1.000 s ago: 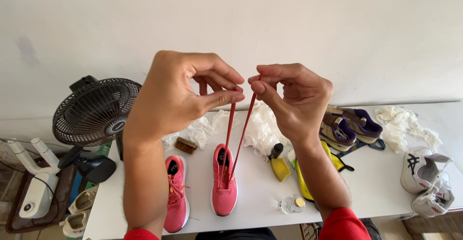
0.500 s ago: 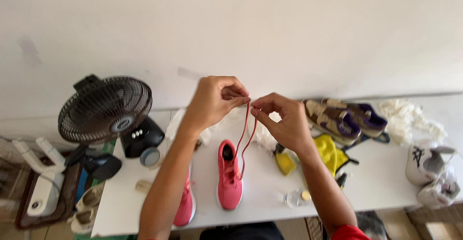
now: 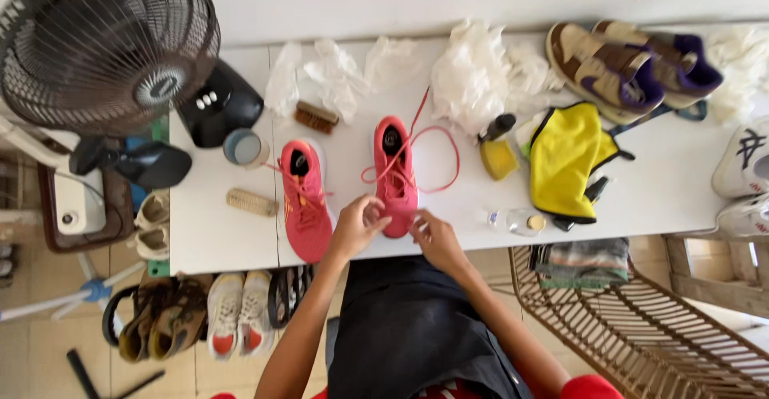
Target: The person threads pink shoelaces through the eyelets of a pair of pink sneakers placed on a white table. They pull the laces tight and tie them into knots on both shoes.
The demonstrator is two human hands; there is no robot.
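Observation:
Two pink running shoes lie on a white table [image 3: 641,199]. The right one [image 3: 396,171] sits between my hands, its red lace [image 3: 432,139] looping loosely over the table beyond it. My left hand [image 3: 358,224] pinches the lace at the shoe's near end. My right hand [image 3: 430,235] holds the same end from the other side, fingers closed on the shoe's toe. The left pink shoe [image 3: 304,203] lies beside my left hand, untouched.
A black fan [image 3: 104,46] stands at the left. Two brushes [image 3: 314,116], a tape roll [image 3: 243,147], white gloves [image 3: 473,66], a yellow cloth [image 3: 565,159], a small bottle [image 3: 513,221] and brown-purple sneakers [image 3: 625,62] are on the table. A wicker basket [image 3: 641,327] stands at the right; shoes lie on the floor.
My hands came down from holding the lace ends high above the shoe to the shoe's near end on the table. The lace now lies slack in loops. The view has tilted downward.

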